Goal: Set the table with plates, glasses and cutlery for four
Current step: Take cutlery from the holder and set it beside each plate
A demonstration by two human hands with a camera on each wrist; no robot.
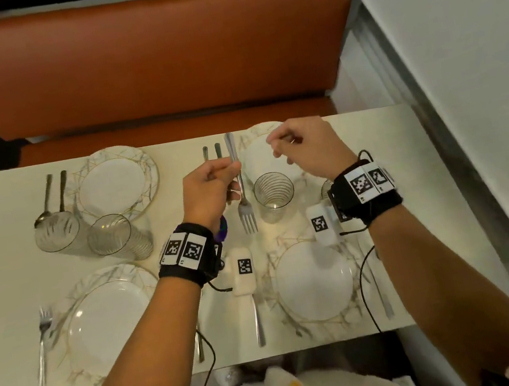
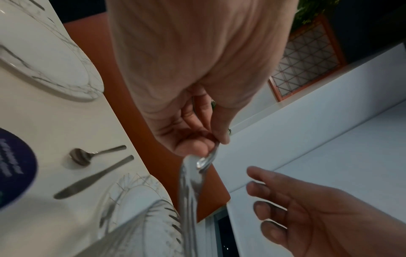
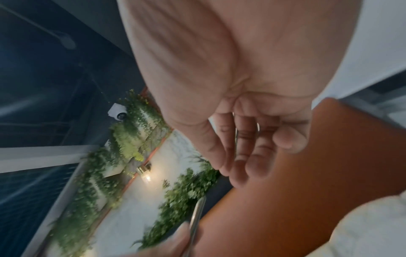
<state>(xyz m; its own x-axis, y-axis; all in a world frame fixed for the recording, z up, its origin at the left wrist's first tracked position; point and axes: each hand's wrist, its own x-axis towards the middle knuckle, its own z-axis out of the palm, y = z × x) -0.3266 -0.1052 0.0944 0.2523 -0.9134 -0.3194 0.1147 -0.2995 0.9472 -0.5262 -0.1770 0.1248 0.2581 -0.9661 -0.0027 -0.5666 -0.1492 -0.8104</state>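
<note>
My left hand (image 1: 211, 183) grips a silver fork (image 1: 246, 214) by its handle above the middle of the table, with the tines toward me. The left wrist view has the fingers (image 2: 197, 144) pinching the fork (image 2: 189, 191). My right hand (image 1: 302, 145) hovers over the far right plate (image 1: 257, 159), fingers relaxed and empty, as the right wrist view shows (image 3: 252, 147). Other plates: far left (image 1: 115, 185), near left (image 1: 109, 319), near right (image 1: 314, 283). Glasses stand at left (image 1: 56, 232), (image 1: 113, 235) and centre right (image 1: 274, 194); my right wrist partly hides another glass.
A spoon (image 1: 46, 200) and knife (image 1: 62, 190) lie by the far left plate, and two more handles (image 1: 211, 152) lie left of the far right plate. Forks lie beside the near plates (image 1: 43, 343), (image 1: 258, 319). An orange bench (image 1: 142, 60) backs the table; a white wall (image 1: 459, 60) stands at right.
</note>
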